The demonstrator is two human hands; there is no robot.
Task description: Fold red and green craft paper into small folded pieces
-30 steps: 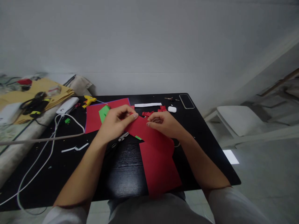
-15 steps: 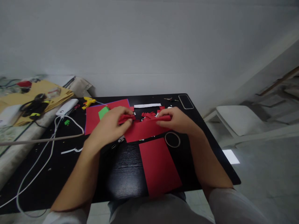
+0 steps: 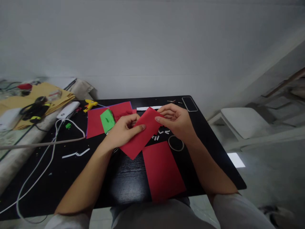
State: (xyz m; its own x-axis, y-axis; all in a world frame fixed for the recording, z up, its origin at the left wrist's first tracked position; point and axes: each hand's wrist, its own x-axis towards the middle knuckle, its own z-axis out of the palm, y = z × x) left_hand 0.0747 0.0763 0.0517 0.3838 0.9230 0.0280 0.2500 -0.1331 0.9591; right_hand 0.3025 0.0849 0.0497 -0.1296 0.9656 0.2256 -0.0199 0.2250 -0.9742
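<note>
A folded piece of red paper (image 3: 142,133) is held tilted above the black table, between my two hands. My left hand (image 3: 125,128) pinches its left edge, thumb on top and fingers behind. At its upper right corner, my right hand (image 3: 175,119) grips it with the thumb in front and the other fingers curled behind. Below lies a flat red sheet (image 3: 164,170) near the table's front edge. Small white paper strips (image 3: 156,138) are scattered just right of the held paper. A green paper piece (image 3: 107,120) rests on a red sheet (image 3: 94,122) to the left.
A yellow glue gun (image 3: 90,105) lies at the back left, near a white power strip (image 3: 68,110) with cables. Right of my hands are a ring-shaped band (image 3: 176,143) and a phone (image 3: 190,104). A white stool (image 3: 243,122) stands beyond the table's right edge.
The red paper has turned from a wide, nearly level position to a diagonal one, its lower corner toward me. My left hand has shifted right, uncovering the green paper.
</note>
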